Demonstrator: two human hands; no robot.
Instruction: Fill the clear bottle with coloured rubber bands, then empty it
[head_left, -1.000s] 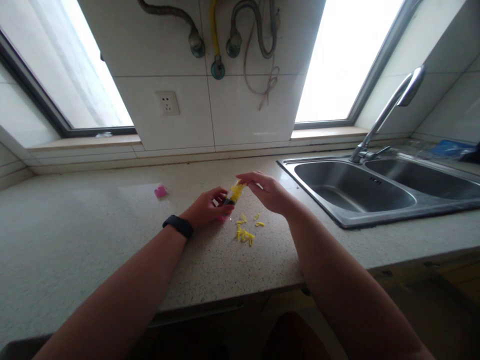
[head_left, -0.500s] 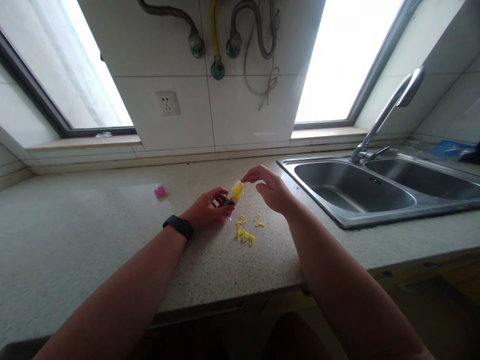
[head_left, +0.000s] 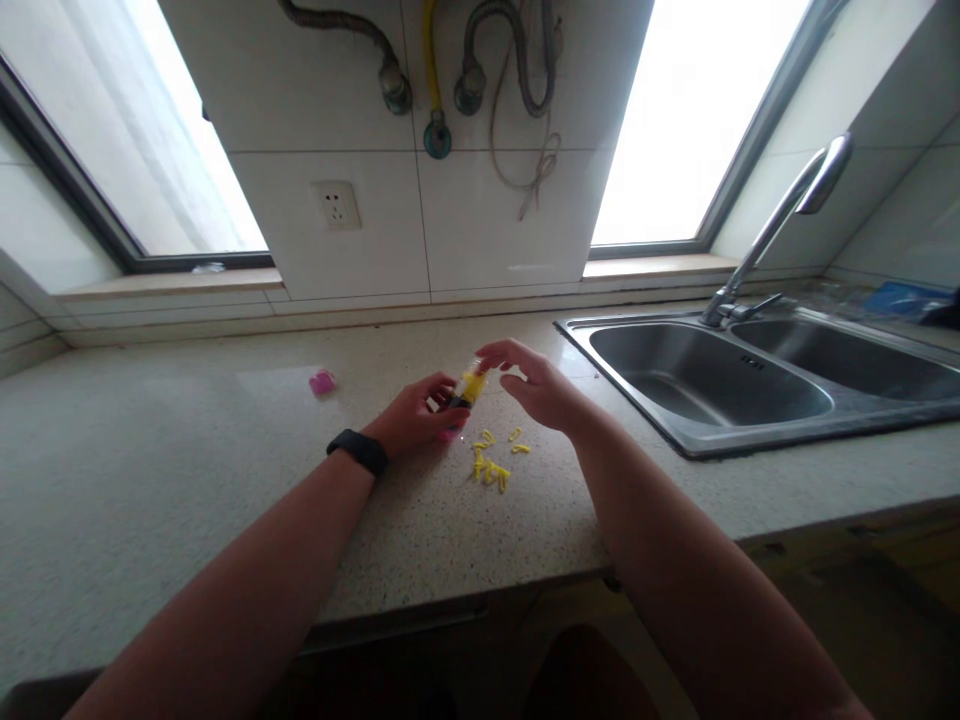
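A pink piece [head_left: 322, 382] lies on the countertop [head_left: 247, 440]. The left hand [head_left: 417, 412] is closed round a clear container [head_left: 471, 388] of yellow pieces, tilted toward the right. Loose yellow loops [head_left: 489, 468] lie just beside it. The right hand [head_left: 536, 385] bends its fingers over the container's upper end, thumb apart; I cannot tell whether it grips anything. The step seems to be working at that end, calling next for steady support and precise fingertips.

Left hand [head_left: 414, 412] curled, right hand [head_left: 538, 388] loosely arched
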